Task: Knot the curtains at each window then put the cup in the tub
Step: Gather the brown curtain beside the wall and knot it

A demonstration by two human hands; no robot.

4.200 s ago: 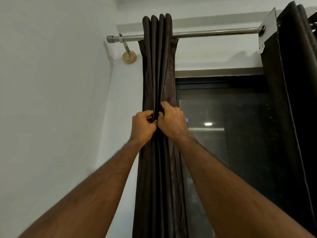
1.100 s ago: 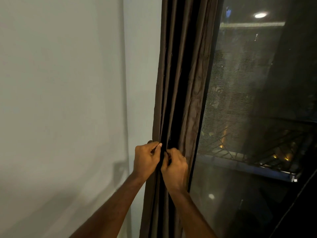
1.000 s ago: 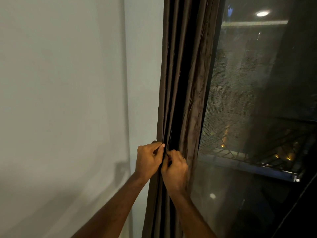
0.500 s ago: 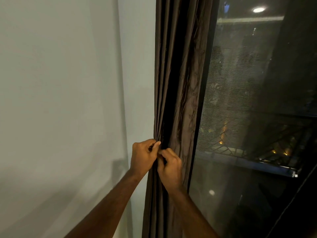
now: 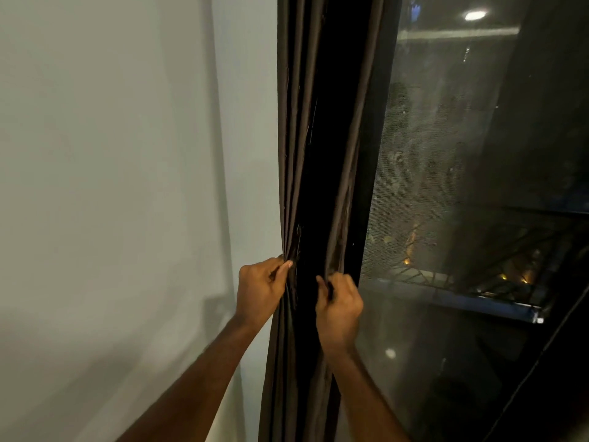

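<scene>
A dark brown curtain (image 5: 296,122) hangs gathered in folds at the left side of a window. My left hand (image 5: 259,290) pinches the curtain's left folds between thumb and fingers. My right hand (image 5: 339,306) grips the right folds a little lower. The two hands hold the fabric apart, with a dark gap between the two bunches. No cup or tub is in view.
A pale wall (image 5: 111,202) fills the left half of the view. The dark window glass (image 5: 462,186) with its insect screen is at the right, with outdoor lights beyond. A dark edge of a second curtain (image 5: 561,378) crosses the bottom right corner.
My hands, pressed together on the curtain half a second ago, have drawn apart, splitting the folds into a left and a right bunch. Before that they slid down the curtain from near the rod.
</scene>
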